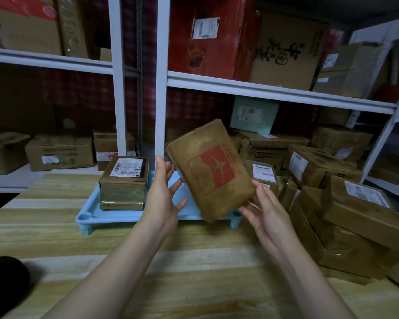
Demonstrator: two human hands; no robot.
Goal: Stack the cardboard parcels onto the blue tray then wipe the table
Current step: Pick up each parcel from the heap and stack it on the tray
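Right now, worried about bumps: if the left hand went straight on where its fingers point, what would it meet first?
The left hand rests against the red-printed parcel; its fingers point up and away, so probably the white shelf post beyond the blue tray, though depth is unclear.

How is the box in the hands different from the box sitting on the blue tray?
The held parcel has a red printed picture; the tray parcel has a white label on top. The held parcel is tilted in the air between the left hand and right hand; the tray parcel lies flat on the blue tray. Both are brown cardboard.
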